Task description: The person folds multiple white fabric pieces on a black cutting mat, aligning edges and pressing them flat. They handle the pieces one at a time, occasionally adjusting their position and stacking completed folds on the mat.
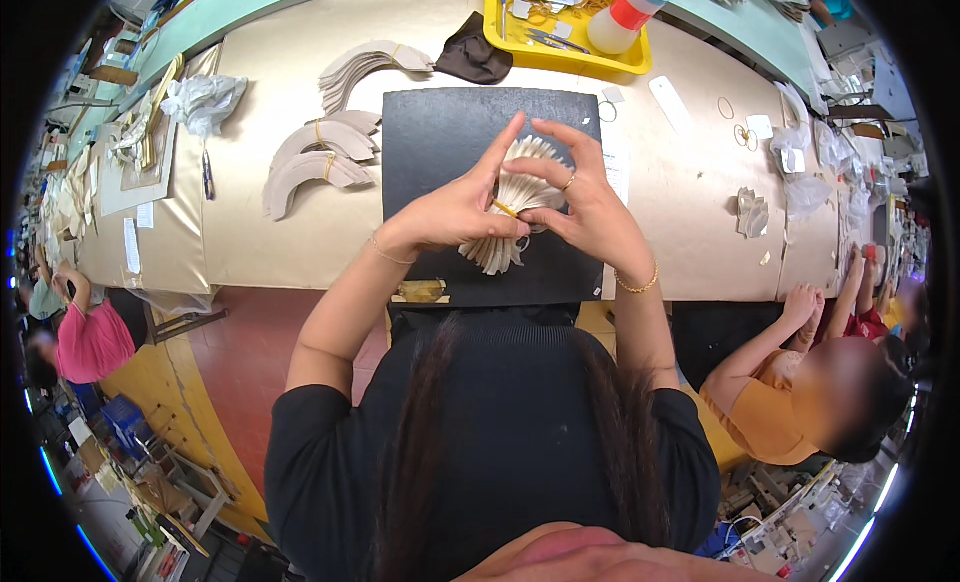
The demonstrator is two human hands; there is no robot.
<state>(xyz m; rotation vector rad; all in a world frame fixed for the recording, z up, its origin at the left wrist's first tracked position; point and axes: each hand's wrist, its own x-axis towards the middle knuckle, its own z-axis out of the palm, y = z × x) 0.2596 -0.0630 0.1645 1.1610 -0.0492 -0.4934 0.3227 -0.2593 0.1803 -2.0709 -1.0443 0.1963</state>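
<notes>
Head view: the person's two hands meet over a black board (430, 147) on the gold-beige table (700, 232), with a fanned bundle (490, 257) of thin cream pieces between them. The bundle sits above the middle of the board, spreading at its upper and lower ends and narrowing at a yellow band (506, 209) around its waist. The left hand (447, 210) is partly curled, its thumb pressed by the band and its index finger stretched up along the bundle's left side; it has hold of the bundle there. The right hand (580, 207) is half closed around the other side, thumb near the band, one ringed finger bent over the upper fan and another finger reaching past it.

Left of the board lie curved beige stacks (312, 182), bound with bands, the nearest ones partly overlapping. A dark brown cloth (474, 52) lies near the board's upper edge, beside a yellow tray (575, 62) that holds a white bottle (612, 28) with a red band and a blue top. To the right lie a white card (670, 104) and a small cluster of pale pieces (752, 213). At the far right sits a co-worker in orange (760, 417).
</notes>
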